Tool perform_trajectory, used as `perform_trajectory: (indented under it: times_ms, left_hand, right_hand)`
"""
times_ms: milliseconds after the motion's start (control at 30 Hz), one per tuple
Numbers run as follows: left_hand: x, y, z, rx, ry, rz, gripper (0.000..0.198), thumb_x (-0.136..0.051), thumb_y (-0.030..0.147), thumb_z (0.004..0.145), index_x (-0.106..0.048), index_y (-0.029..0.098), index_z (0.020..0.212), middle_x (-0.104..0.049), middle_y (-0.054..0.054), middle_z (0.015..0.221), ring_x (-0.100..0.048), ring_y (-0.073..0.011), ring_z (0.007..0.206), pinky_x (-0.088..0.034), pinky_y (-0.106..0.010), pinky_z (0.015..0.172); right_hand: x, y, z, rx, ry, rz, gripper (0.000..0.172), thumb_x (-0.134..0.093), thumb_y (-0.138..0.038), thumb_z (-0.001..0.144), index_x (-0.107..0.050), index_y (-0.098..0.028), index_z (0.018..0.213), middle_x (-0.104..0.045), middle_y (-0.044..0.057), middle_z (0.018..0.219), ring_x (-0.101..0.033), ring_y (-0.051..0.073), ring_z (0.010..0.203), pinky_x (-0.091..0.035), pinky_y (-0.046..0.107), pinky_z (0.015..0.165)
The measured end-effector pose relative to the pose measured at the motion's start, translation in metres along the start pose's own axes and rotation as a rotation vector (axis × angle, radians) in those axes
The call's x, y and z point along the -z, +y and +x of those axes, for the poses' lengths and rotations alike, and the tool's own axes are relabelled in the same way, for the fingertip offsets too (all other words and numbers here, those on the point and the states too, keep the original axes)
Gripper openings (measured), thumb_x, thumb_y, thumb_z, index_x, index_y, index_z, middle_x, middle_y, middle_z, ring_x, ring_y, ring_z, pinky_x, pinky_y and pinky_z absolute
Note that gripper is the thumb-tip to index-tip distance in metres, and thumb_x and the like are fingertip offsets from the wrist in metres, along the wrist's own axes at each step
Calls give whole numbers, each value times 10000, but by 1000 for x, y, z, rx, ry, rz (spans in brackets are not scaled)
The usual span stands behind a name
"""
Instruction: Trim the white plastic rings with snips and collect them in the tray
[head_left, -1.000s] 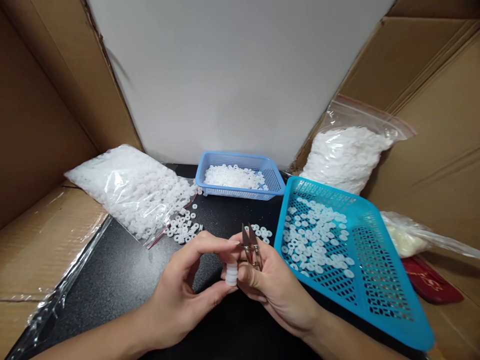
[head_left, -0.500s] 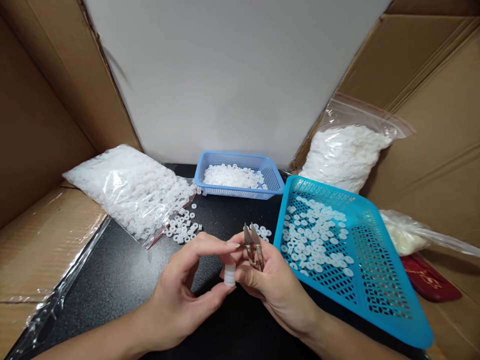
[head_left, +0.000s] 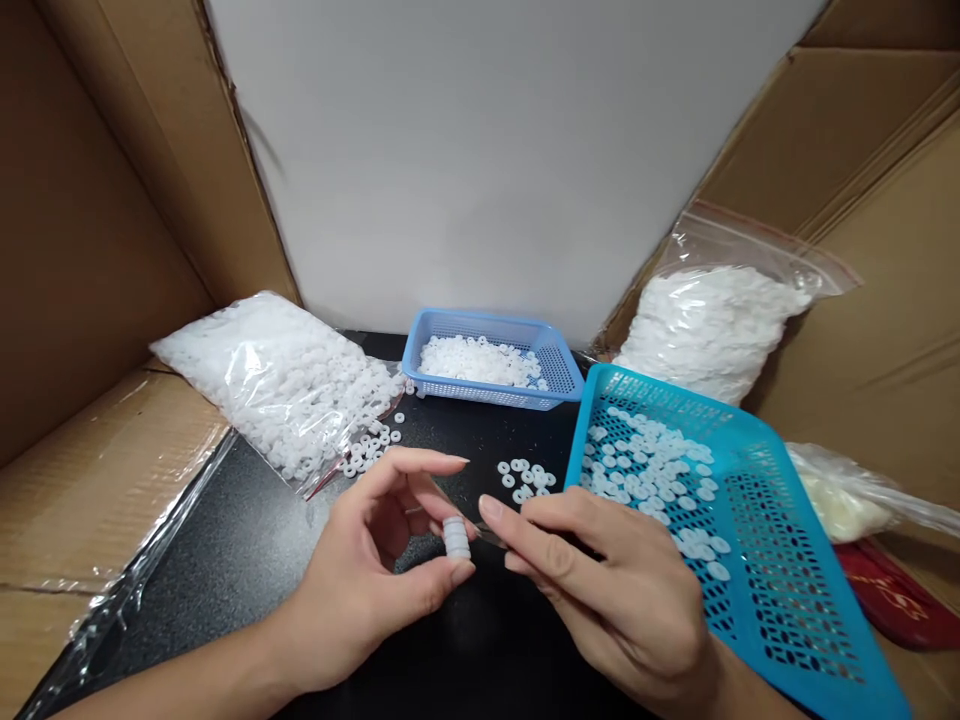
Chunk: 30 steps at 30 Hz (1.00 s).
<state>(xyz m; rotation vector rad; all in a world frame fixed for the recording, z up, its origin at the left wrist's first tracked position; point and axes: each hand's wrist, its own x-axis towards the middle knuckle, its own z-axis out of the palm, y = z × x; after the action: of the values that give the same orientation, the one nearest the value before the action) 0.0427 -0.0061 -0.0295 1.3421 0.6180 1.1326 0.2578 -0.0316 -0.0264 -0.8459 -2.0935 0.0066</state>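
Observation:
In the middle of the head view, my left hand (head_left: 367, 565) is closed around a short stack of white plastic rings (head_left: 457, 540), with the thumb under it and a finger behind. The index finger arches above without touching the stack. From the right comes my right hand (head_left: 622, 585), back upward, gripping small metal thread snips (head_left: 491, 536). Only a bit of the snips shows, pointing at the stack; the rest is hidden by the fingers. Whether the blades touch a ring cannot be made out. Loose rings (head_left: 525, 478) lie on the black table just beyond both hands.
At right, a turquoise basket (head_left: 780, 590) holds flat white rings; a blue basket (head_left: 495, 398) with more stands behind. A clear bag of rings (head_left: 277, 390) spills at left. Back right are another full bag (head_left: 705, 320), a smaller bag (head_left: 840, 495) and a red object (head_left: 892, 595). Cardboard walls (head_left: 97, 200) flank the table.
My right hand has turned over from palm up to back up, and the snips' blades have swung from pointing away to pointing left at the stack. The view has shifted slightly left.

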Motion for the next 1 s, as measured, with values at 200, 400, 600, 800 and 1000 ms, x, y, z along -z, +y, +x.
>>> perform_trajectory:
  times_ms: [200,400,600,800,1000]
  left_hand:
    - [1,-3,-1,53,-38,-89,502,-844,84,777,-710,311,1203,-660,13,865,-637,-122,785,-541,-216,749]
    - [0,-2,0,106,-44,-132,495,-858,109,767,-712,325,1188,-630,27,854,-598,-100,730,-529,-188,690]
    - [-1,-3,1,122,-35,-120,493,-863,108,750,-715,289,1185,-601,24,834,-594,-104,721,-535,-192,676]
    - [-3,0,1,165,-46,-127,498,-850,81,750,-712,294,1178,-605,35,834,-597,-93,739,-538,-180,704]
    - [-3,2,1,214,-54,-155,489,-852,92,762,-707,312,1174,-602,51,839,-605,-72,740,-521,-160,714]
  right_hand:
    - [2,2,-3,56,-83,6,442,-535,-30,973,-652,-206,1361,-743,38,845,-621,141,663,-463,267,578]
    - [1,2,-2,71,-80,-4,401,-539,-43,979,-670,-193,1327,-738,33,826,-613,139,649,-451,269,572]
    - [2,0,0,104,-94,-58,330,-527,-73,1007,-694,-160,1278,-741,32,804,-604,131,627,-436,269,560]
    - [3,-1,-1,124,-102,-101,339,-504,-84,1019,-691,-173,1286,-732,26,794,-565,134,608,-405,277,545]
    - [3,-2,3,152,-84,-128,324,-436,-106,1065,-712,-141,1232,-719,29,781,-540,138,605,-378,283,552]
